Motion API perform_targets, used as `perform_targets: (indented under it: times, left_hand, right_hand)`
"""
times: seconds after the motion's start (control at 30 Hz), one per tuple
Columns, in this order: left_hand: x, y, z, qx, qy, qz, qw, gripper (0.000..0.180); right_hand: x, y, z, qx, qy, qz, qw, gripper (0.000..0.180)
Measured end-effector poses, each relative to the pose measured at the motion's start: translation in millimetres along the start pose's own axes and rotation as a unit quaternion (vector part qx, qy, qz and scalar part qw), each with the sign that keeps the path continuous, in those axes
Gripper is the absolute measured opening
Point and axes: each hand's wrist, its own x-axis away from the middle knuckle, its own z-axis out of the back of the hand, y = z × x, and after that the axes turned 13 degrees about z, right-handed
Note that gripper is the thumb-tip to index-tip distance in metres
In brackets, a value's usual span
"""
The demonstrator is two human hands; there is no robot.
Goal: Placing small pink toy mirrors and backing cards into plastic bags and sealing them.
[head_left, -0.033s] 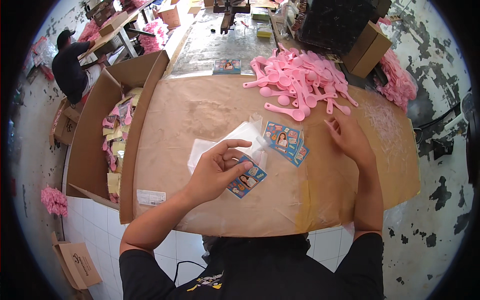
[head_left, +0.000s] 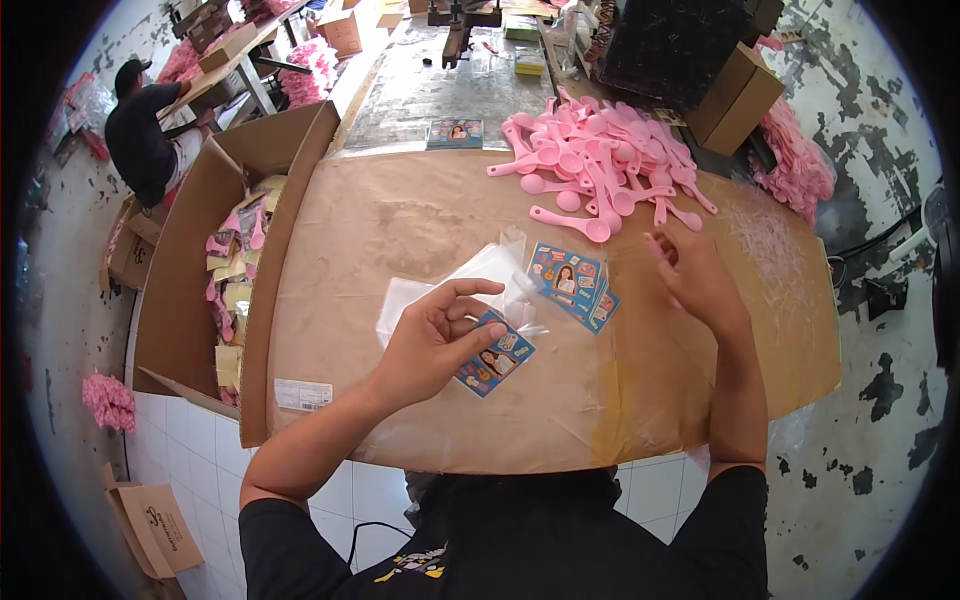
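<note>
My left hand (head_left: 435, 340) pinches a blue printed card (head_left: 497, 362) between thumb and forefinger, over a thin stack of clear plastic bags (head_left: 470, 280) lying on the brown cardboard work surface (head_left: 400, 210). A small stack of the same blue cards (head_left: 572, 283) lies just to the right. My right hand (head_left: 700, 280) hovers with fingers apart and holds nothing, beside the near edge of a heap of pink plastic spoons (head_left: 600, 160). One loose pink spoon (head_left: 572, 222) lies closest to it.
A large open cardboard box (head_left: 185, 260) at my left holds packed pink spoons with cards. Another person (head_left: 140, 140) in a dark shirt works at far left. More cards (head_left: 455, 131) lie behind, a brown box (head_left: 738, 95) and pink heaps (head_left: 795, 160) at upper right.
</note>
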Motion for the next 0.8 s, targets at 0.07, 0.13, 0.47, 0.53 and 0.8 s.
perform_targets:
  times: [0.07,0.13,0.47,0.53,0.8]
  left_hand:
    - [1,0,-2,0.006,0.008,-0.003,1.000,0.042]
    - [3,2,-4,0.011,0.015,-0.006,1.000,0.043]
    - [2,1,-5,-0.015,0.001,0.002,1.000,0.040]
    - [1,-5,-3,0.000,-0.001,0.003,1.000,0.039]
    - [-3,-2,2,0.040,-0.004,0.019,0.999,0.033]
  right_hand:
    - [-3,-46,-1,-0.080,0.015,0.052,0.995,0.038]
    - [-6,-74,-14,-0.158,0.031,0.104,0.981,0.041]
    - [-28,-110,-49,-0.465,0.107,0.138,0.868,0.048]
    - [-25,-113,-58,-0.445,0.100,0.137,0.879,0.047]
    - [-18,-98,-67,-0.297,0.020,0.278,0.913,0.040]
